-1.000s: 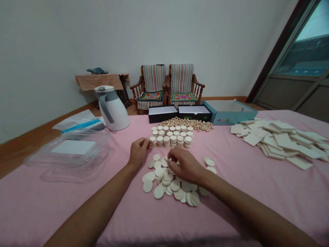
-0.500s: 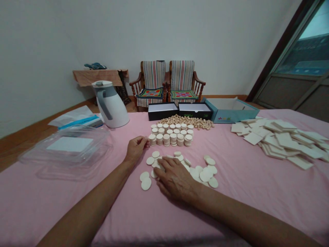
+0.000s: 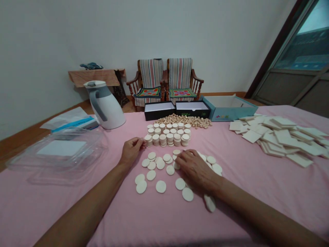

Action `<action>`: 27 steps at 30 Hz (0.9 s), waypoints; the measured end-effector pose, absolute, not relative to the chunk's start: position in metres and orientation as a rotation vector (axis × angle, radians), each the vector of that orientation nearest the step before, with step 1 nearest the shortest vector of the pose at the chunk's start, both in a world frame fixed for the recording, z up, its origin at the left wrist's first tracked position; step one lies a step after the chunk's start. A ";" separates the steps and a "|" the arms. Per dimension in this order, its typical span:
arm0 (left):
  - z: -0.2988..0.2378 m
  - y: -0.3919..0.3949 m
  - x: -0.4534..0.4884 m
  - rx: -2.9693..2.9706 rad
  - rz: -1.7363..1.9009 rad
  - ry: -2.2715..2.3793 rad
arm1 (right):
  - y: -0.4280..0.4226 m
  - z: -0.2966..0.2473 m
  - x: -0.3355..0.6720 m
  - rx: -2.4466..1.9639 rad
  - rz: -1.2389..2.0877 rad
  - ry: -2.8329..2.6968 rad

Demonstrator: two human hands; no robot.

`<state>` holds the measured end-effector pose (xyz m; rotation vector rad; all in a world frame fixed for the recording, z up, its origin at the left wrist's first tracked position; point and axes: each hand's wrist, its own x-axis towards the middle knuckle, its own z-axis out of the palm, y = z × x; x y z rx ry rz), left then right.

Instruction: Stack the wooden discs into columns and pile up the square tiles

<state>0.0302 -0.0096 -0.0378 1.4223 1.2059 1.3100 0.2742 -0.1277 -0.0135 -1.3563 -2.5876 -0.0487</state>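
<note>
My left hand [image 3: 131, 151] rests on the cloth with its fingers curled together, the fingertips beside the front left stack of round discs [image 3: 148, 140]. Whether anything is between those fingers is hidden. Palm down over the scattered pale wooden discs [image 3: 160, 187], my right hand [image 3: 196, 169] lies with its fingers stretched and slightly bent. It covers some discs, and others show around it. One disc [image 3: 210, 203] near my right wrist looks tilted and blurred. Several short stacks of the same discs stand in rows just beyond both hands.
Small wooden beads [image 3: 185, 120] lie heaped behind the stacks, before two black boxes [image 3: 159, 115] and a blue box [image 3: 231, 115]. Square wooden tiles [image 3: 280, 137] are piled right. A white jug [image 3: 108, 109] and clear plastic container [image 3: 59, 151] occupy the left.
My right hand has moved to the right across the discs. They now lie more spread out, with several closer to the front. My left hand stays beside the stacks; the view has shifted slightly.
</note>
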 end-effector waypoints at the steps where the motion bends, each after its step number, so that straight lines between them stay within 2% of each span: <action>1: -0.038 -0.010 0.030 1.428 1.306 1.209 | -0.126 -0.013 0.279 -1.391 -0.061 -2.566; 12: -0.035 -0.012 0.033 1.450 1.300 1.239 | -0.118 -0.008 0.312 -1.749 -0.086 -2.305; 19: -0.028 -0.021 0.036 1.452 1.361 1.314 | -0.116 0.012 0.249 -1.309 0.054 -2.488; 27: -0.031 -0.019 0.031 1.509 1.419 1.374 | -0.092 0.003 0.178 -1.014 0.137 -2.691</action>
